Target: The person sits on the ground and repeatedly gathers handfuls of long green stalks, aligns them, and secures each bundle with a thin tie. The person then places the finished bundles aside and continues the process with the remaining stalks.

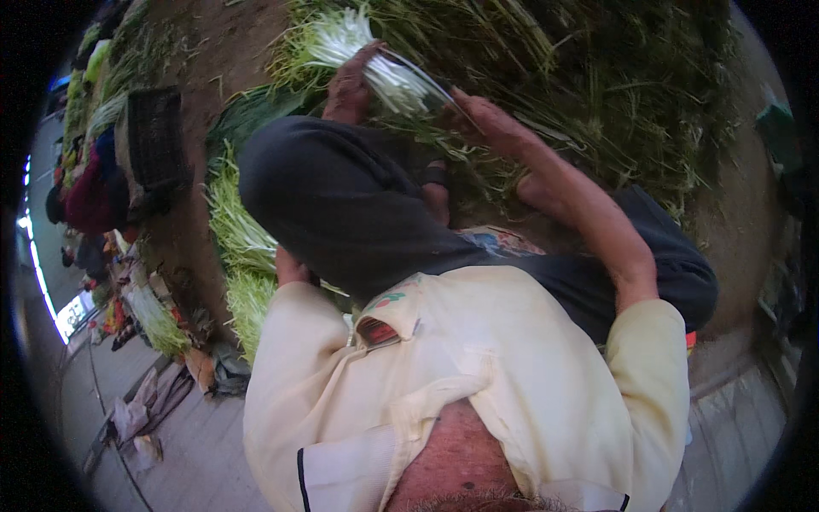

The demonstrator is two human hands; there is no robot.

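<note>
My left hand [352, 83] is closed around a bundle of leafy greens with white stems [400, 80]. The stems point towards my right and the yellow-green leaves spread out beyond my fingers. A thin, pale, curved strip [419, 72] runs along the bundle from my left hand to my right hand [470, 115]. The fingers of my right hand are closed on its near end; whether it is a blade or a tie cannot be made out. The left forearm is partly hidden behind my bent knee [275, 160].
Loose green stalks [608, 96] cover the ground ahead and to the right. More pale-stemmed bundles [246, 237] lie on a green sheet [246, 118] beside my left knee. Farther left are a dark crate [153, 137], another person [96, 185] and heaped produce [153, 313].
</note>
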